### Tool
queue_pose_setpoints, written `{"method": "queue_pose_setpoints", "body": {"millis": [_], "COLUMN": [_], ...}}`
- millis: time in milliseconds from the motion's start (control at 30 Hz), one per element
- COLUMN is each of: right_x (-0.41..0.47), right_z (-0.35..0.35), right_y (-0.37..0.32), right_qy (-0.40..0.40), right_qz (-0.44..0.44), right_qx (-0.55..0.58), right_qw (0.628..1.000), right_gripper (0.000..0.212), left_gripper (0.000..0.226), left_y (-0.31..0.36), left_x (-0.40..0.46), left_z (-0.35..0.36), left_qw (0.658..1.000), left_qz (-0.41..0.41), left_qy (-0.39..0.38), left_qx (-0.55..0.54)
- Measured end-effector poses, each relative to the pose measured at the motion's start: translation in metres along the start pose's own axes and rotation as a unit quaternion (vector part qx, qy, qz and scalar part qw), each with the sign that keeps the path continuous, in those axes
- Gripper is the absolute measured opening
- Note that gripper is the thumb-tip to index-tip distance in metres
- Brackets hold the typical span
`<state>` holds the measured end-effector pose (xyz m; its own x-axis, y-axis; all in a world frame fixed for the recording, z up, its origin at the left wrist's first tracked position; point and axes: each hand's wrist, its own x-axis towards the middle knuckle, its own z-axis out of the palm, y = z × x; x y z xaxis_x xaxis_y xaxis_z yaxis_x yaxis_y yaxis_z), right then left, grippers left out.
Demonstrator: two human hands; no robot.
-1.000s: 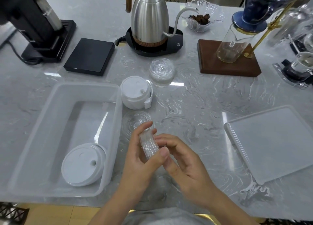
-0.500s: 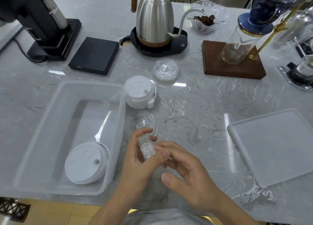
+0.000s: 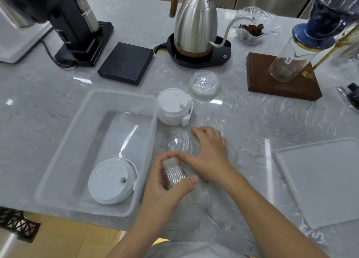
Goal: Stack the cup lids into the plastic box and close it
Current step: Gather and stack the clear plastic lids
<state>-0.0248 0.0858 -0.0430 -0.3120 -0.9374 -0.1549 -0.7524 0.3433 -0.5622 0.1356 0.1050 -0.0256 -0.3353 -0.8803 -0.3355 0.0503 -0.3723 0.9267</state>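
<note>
My left hand (image 3: 165, 187) grips a small stack of clear cup lids (image 3: 173, 173) on edge, just right of the translucent plastic box (image 3: 81, 133). My right hand (image 3: 208, 152) reaches over the counter, its thumb and fingers spread around a clear lid pile (image 3: 172, 141) lying flat there. White lids (image 3: 111, 181) lie in the box's near end. A stack of white lids (image 3: 173, 109) stands behind the clear pile, and another clear lid stack (image 3: 204, 85) stands farther back. The box's lid (image 3: 322, 182) lies flat at the right.
Along the back stand a black grinder (image 3: 77, 22), a black scale (image 3: 126, 62), a steel gooseneck kettle (image 3: 196, 28) on its base, a glass dish (image 3: 252, 28), and a wooden drip stand (image 3: 281, 78) with a glass carafe. The counter's front edge runs just below the box.
My right hand has left the held clear lids and moved forward to the clear pile on the counter. My left hand keeps its stack.
</note>
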Motion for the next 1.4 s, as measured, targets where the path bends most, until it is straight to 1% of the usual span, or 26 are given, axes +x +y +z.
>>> {"method": "queue_pose_setpoints", "body": {"millis": [33, 100, 233, 433, 533, 600, 700, 767, 867, 933, 1000, 1100, 1233, 1267, 1333, 1367, 1400], "right_x": [0.004, 0.011, 0.019, 0.015, 0.008, 0.003, -0.008, -0.017, -0.035, -0.048, -0.059, -0.071, -0.079, -0.081, -0.084, -0.086, -0.087], "right_z": [0.003, 0.008, 0.012, 0.005, 0.000, -0.005, -0.013, -0.020, -0.033, -0.042, -0.047, -0.046, -0.043, -0.042, -0.038, -0.037, -0.035], "right_y": [-0.004, -0.009, -0.015, -0.011, -0.004, 0.003, 0.012, 0.017, 0.024, 0.028, 0.029, 0.024, 0.018, 0.017, 0.016, 0.015, 0.015], "right_qy": [-0.004, 0.001, -0.007, 0.003, 0.019, 0.038, 0.064, 0.074, 0.066, 0.058, 0.058, 0.079, 0.128, 0.132, 0.121, 0.111, 0.102], "right_qz": [0.003, 0.005, 0.008, 0.037, 0.054, 0.052, 0.054, 0.061, 0.061, 0.049, 0.026, -0.002, -0.036, -0.042, -0.044, -0.040, -0.039], "right_qx": [-0.007, -0.005, 0.009, 0.097, 0.214, 0.271, 0.340, 0.369, 0.420, 0.460, 0.481, 0.474, 0.437, 0.433, 0.436, 0.439, 0.443], "right_qw": [1.000, 1.000, 1.000, 0.995, 0.975, 0.961, 0.937, 0.925, 0.903, 0.885, 0.874, 0.877, 0.890, 0.891, 0.891, 0.891, 0.890], "right_gripper": [0.086, 0.086, 0.075, 0.055, 0.051, 0.048, 0.033, 0.026, 0.012, 0.013, 0.019, 0.024, 0.033, 0.031, 0.020, 0.018, 0.021], "left_gripper": [0.063, 0.062, 0.060, 0.061, 0.061, 0.060, 0.063, 0.065, 0.067, 0.067, 0.068, 0.069, 0.073, 0.072, 0.069, 0.067, 0.065], "left_y": [0.000, 0.000, -0.001, -0.003, -0.004, -0.005, -0.005, -0.004, -0.003, -0.002, -0.001, -0.001, -0.002, -0.002, -0.003, -0.003, -0.002], "left_x": [0.000, -0.001, 0.000, -0.002, -0.003, -0.002, 0.000, 0.002, 0.004, 0.005, 0.004, 0.004, 0.002, 0.001, 0.000, 0.000, 0.000], "left_z": [0.000, -0.001, -0.001, -0.002, -0.002, -0.003, 0.000, 0.002, 0.006, 0.008, 0.010, 0.018, 0.025, 0.027, 0.030, 0.031, 0.033], "left_qw": [1.000, 1.000, 1.000, 1.000, 1.000, 1.000, 1.000, 1.000, 0.999, 0.999, 0.999, 0.998, 0.997, 0.996, 0.993, 0.993, 0.992], "left_qz": [0.003, 0.008, 0.016, 0.016, 0.015, 0.015, 0.014, 0.021, 0.031, 0.039, 0.041, 0.038, 0.022, 0.021, 0.027, 0.034, 0.040], "left_qy": [0.002, 0.006, 0.004, -0.013, -0.018, -0.015, -0.002, 0.011, 0.012, 0.003, -0.009, -0.041, -0.073, -0.085, -0.108, -0.114, -0.117], "left_qx": [0.002, 0.002, 0.006, 0.020, 0.018, 0.020, 0.019, 0.015, 0.001, 0.005, 0.010, 0.016, -0.020, -0.026, -0.029, -0.026, -0.025]}}
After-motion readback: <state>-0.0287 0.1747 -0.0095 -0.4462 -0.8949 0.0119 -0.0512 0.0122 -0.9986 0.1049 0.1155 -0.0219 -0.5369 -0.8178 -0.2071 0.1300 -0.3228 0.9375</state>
